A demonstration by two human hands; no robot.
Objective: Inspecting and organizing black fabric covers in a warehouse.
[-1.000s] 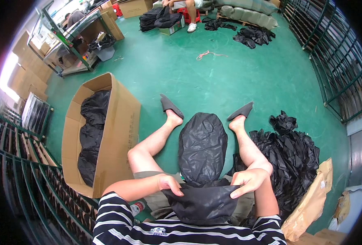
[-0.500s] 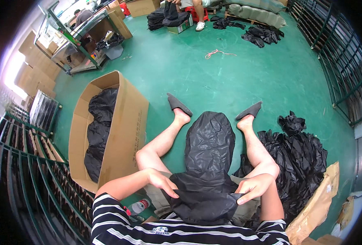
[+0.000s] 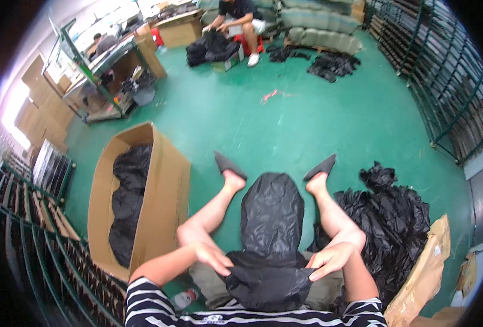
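A long black fabric cover (image 3: 272,212) with a rounded far end lies over my lap, reaching forward between my legs. Its near part is folded over, making a flap toward my belly. My left hand (image 3: 213,258) pinches the left end of that fold, thumb on top. At the fold's right end, my right hand (image 3: 330,260) grips the fabric the same way. The fingers beneath the cloth are hidden. To my right, a heap of crumpled black fabric (image 3: 386,218) spreads over the floor beside my leg.
At my left stands a tall cardboard box (image 3: 165,201) holding black fabric (image 3: 128,199). A plastic bottle (image 3: 185,298) lies by my left thigh. Brown paper (image 3: 424,272) borders the heap. Green metal racks (image 3: 432,82) line the right side. Far ahead, a person (image 3: 241,22) sits handling black fabric.
My view has tilted up, showing more of the seated person ahead. Both hands still hold the fold, and its near flap lies slightly lower in the picture.
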